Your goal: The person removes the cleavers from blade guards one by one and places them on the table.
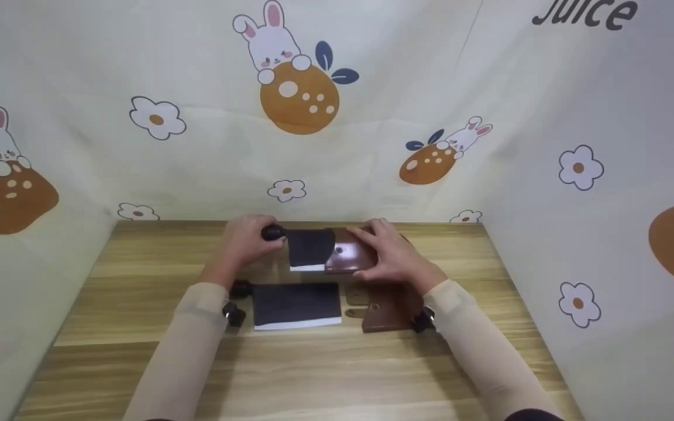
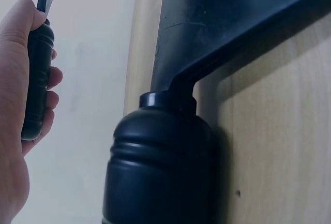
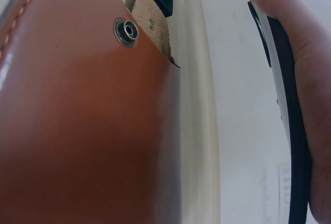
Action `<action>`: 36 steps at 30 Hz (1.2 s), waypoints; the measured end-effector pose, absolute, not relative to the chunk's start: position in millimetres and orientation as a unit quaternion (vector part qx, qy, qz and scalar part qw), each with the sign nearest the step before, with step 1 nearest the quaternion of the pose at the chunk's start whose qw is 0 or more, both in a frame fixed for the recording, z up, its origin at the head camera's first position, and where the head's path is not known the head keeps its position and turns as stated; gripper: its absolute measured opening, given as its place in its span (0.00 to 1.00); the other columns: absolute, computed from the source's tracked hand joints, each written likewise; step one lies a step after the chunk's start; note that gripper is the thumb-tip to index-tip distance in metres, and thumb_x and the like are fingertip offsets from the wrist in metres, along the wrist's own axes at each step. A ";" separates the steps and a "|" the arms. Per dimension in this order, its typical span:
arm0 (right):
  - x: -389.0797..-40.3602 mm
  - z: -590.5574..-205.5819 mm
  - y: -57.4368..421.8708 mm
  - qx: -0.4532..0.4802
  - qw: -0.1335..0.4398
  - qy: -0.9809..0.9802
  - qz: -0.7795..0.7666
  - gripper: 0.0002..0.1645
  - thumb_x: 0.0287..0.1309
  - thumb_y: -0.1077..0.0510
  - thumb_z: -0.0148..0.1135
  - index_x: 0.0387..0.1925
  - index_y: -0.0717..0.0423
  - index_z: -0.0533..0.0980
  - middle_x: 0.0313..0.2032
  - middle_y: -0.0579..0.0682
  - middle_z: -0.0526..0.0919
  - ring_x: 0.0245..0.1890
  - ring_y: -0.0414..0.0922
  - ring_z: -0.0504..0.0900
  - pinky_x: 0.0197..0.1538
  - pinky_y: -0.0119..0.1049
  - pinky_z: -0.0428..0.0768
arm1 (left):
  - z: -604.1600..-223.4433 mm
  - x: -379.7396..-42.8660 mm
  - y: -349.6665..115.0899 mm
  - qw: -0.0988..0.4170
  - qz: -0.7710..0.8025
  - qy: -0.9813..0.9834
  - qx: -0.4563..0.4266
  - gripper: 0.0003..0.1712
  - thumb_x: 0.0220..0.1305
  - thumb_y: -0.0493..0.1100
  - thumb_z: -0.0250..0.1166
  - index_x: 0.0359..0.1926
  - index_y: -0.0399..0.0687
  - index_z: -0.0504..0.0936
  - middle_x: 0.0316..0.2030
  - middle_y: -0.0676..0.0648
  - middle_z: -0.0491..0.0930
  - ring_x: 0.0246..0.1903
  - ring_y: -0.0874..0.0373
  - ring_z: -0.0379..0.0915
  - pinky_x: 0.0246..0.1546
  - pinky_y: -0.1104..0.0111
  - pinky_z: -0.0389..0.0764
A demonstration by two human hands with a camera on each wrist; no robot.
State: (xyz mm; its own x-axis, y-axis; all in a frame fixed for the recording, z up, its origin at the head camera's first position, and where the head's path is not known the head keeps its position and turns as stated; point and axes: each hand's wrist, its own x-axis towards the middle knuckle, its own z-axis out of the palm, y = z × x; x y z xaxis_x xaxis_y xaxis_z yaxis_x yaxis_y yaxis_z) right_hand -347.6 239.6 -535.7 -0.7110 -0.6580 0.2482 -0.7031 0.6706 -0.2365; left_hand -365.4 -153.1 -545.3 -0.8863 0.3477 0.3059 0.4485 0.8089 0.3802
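In the head view my left hand (image 1: 247, 241) grips the black handle (image 1: 273, 232) of a cleaver. Its dark blade (image 1: 310, 247), with a bright lower edge, is partly inside a glossy brown leather sheath (image 1: 344, 264). My right hand (image 1: 396, 252) holds that sheath with thumb and fingers at opposite edges. The left wrist view has my left hand (image 2: 13, 100) wrapped around the ridged handle (image 2: 37, 84). In the right wrist view my right hand (image 3: 313, 74) is along the sheath's side, seen edge-on as a dark strip (image 3: 295, 131).
Nearer to me, a second cleaver (image 1: 296, 304) lies flat on the wooden table (image 1: 290, 374). Right of it lies a second brown sheath (image 1: 392, 310) with a metal snap (image 3: 126, 31) and strap tabs. A printed cloth (image 1: 208, 164) stands behind and at both sides.
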 end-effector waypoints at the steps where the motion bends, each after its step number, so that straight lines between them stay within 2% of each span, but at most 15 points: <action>1: -347.5 -535.8 239.7 0.373 0.071 -0.911 0.159 0.65 0.45 0.25 0.80 0.84 0.34 0.67 0.66 0.51 0.71 0.64 0.50 0.69 0.61 0.50 0.78 | -545.7 -365.6 -153.1 0.113 -0.226 -0.944 -0.211 0.22 0.62 0.60 0.74 0.48 0.51 0.89 0.41 0.48 0.90 0.39 0.47 0.82 0.41 0.51 0.80; 7: -348.3 -538.4 241.6 0.373 0.070 -0.911 0.161 0.66 0.46 0.23 0.80 0.85 0.32 0.66 0.66 0.51 0.71 0.64 0.50 0.68 0.61 0.50 0.78 | -546.7 -365.4 -152.6 0.121 -0.225 -0.943 -0.215 0.20 0.61 0.59 0.75 0.45 0.52 0.88 0.39 0.49 0.89 0.37 0.48 0.81 0.39 0.52 0.79; 19: -348.4 -541.5 244.4 0.381 0.079 -0.906 0.165 0.66 0.45 0.25 0.82 0.84 0.35 0.67 0.63 0.52 0.72 0.61 0.51 0.69 0.59 0.51 0.77 | -547.3 -363.6 -150.3 0.097 -0.228 -0.947 -0.206 0.23 0.63 0.61 0.76 0.49 0.52 0.89 0.45 0.46 0.90 0.42 0.47 0.83 0.44 0.50 0.81; 31: -349.2 -541.3 254.3 0.360 0.074 -0.914 0.168 0.65 0.45 0.27 0.83 0.84 0.34 0.67 0.64 0.50 0.72 0.62 0.50 0.69 0.61 0.50 0.77 | -549.4 -365.2 -164.9 0.096 -0.235 -0.948 -0.191 0.22 0.60 0.59 0.75 0.48 0.51 0.89 0.43 0.47 0.89 0.42 0.46 0.82 0.45 0.48 0.80; 36: -350.0 -539.4 254.5 0.366 0.070 -0.914 0.163 0.66 0.45 0.26 0.83 0.84 0.34 0.67 0.65 0.52 0.71 0.63 0.51 0.69 0.62 0.51 0.77 | -549.7 -365.8 -167.3 0.092 -0.225 -0.950 -0.195 0.23 0.61 0.61 0.74 0.49 0.51 0.88 0.44 0.46 0.89 0.43 0.45 0.82 0.46 0.48 0.81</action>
